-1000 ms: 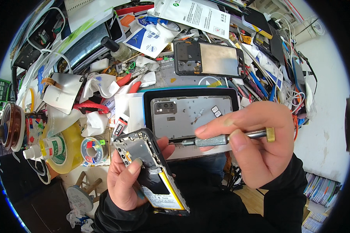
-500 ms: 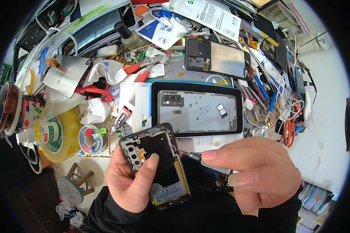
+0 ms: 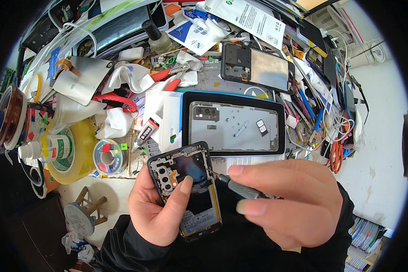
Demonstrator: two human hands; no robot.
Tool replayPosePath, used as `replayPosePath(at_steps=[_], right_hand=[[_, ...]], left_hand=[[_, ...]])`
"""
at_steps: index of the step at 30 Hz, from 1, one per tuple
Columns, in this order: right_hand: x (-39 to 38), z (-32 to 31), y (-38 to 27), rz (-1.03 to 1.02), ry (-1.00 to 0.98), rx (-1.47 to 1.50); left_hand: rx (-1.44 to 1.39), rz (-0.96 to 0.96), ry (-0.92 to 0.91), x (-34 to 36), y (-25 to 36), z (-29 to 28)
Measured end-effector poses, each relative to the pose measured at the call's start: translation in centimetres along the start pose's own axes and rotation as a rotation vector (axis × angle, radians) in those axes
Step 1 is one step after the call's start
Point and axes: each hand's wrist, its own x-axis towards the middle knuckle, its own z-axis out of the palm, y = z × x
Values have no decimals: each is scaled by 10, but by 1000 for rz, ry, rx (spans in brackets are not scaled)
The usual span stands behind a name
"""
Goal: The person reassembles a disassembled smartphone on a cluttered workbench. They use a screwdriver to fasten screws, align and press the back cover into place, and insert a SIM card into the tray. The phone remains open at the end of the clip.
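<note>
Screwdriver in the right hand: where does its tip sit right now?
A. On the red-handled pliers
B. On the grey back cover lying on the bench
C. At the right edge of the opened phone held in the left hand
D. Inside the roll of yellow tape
C: the screwdriver, pinched in the right hand, points its tip at the right edge of the opened phone held by the left hand.

The phone [image 3: 188,190] is black inside with a yellow-edged battery; the screwdriver [image 3: 242,189] grey and black; the tape roll [image 3: 70,156] yellow; the sleeves black.
</note>
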Motion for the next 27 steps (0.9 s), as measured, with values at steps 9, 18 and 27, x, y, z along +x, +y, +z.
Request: replayPosePath(at_steps=[9, 18, 27], right_hand=[[16, -34, -27, 22, -276, -660], [2, -40, -30, 55, -445, -606], [-8, -42, -29, 114, -463, -572]], left_hand=[[39, -20, 4, -3, -4, -3], [71, -60, -12, -21, -11, 4], [103, -76, -44, -24, -20, 5]])
